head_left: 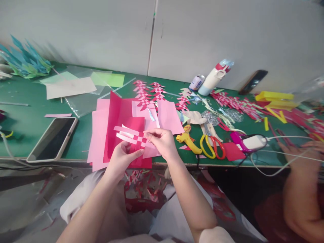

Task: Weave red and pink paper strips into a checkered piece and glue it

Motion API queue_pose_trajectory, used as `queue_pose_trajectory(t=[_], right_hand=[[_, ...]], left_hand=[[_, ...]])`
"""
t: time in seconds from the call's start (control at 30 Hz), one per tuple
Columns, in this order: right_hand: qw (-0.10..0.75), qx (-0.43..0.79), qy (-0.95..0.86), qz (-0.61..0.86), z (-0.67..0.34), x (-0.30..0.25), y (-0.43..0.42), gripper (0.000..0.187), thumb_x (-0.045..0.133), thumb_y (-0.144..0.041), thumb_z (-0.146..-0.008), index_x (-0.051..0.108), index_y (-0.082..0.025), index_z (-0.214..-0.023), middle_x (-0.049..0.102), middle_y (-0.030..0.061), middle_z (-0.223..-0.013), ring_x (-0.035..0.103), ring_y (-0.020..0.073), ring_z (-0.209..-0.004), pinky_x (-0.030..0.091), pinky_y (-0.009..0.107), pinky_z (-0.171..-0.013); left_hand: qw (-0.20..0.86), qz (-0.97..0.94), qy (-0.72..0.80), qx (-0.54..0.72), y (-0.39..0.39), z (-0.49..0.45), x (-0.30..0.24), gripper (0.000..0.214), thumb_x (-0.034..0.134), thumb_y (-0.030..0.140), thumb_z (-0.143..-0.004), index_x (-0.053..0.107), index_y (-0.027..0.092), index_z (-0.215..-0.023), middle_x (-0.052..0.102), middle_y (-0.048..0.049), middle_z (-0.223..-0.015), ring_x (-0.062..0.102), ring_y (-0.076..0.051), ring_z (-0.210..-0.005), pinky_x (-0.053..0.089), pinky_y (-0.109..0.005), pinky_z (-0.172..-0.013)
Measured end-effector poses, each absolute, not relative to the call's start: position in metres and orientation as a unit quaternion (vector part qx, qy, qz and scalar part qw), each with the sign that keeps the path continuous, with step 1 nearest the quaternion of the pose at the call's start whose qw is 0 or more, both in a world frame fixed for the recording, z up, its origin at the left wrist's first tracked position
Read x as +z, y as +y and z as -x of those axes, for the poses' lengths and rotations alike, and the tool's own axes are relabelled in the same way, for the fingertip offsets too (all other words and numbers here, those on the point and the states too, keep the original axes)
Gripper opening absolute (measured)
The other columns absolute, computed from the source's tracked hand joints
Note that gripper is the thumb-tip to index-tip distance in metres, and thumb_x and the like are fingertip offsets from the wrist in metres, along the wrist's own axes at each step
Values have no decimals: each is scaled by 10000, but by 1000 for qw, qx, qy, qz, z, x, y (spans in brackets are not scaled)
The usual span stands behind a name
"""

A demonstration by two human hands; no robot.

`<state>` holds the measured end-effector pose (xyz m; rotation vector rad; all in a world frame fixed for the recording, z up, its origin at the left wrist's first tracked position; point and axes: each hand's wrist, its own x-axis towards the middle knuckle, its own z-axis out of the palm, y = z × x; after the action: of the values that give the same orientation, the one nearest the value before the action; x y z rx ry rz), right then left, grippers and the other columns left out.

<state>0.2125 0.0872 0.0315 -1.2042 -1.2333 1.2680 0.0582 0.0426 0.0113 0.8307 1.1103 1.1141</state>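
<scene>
Above the stacked pink and red paper sheets (98, 135), a small weave of pink and red paper strips (135, 139) is held up between my two hands. My left hand (123, 155) grips its lower left part, thumb on top. On the other side, my right hand (160, 140) pinches the weave's right edge with thumb and forefinger. Loose pale strip ends stick out to the left. Just beyond lie finished-looking checkered paper braids (142, 92) with pointed edges, and a light pink sheet (170, 116).
To the right are a yellow glue gun (188, 141), scissors (212, 146) with yellow and orange handles, a white charger (254, 142) with cables, a bottle (215, 77) and a can (196, 82). A phone (53, 138) lies left. At far right, another person's hands (301, 153) work.
</scene>
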Motion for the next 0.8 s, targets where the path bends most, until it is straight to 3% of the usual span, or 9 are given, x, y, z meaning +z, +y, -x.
queue_pose_trajectory(t=[0.2,0.5,0.8], right_hand=[[460,585,-485,460,-217,29,90,348,705,-497,-733,709,-154,-788,618,11,-613,523,93,-511,361,201,-417],[454,525,-536,480,-216,26,89,279,686,-450,-752,670,-172,-736,657,23,-682,583,122,-596,465,241,-559],[460,493,-560,482,-216,23,89,253,663,-430,-781,678,-179,-751,668,24,-712,591,134,-651,446,247,-592]], left_hand=[[627,-350,482,502,43,-59,11,378,835,248,-623,667,144,-946,743,-70,-866,720,-218,-780,602,-326,-687],[617,-353,496,498,43,-59,12,401,844,270,-610,665,146,-947,741,-77,-888,714,-198,-773,593,-306,-676],[622,-359,497,488,42,-58,15,414,840,285,-615,669,148,-967,743,-89,-928,714,-219,-825,589,-332,-718]])
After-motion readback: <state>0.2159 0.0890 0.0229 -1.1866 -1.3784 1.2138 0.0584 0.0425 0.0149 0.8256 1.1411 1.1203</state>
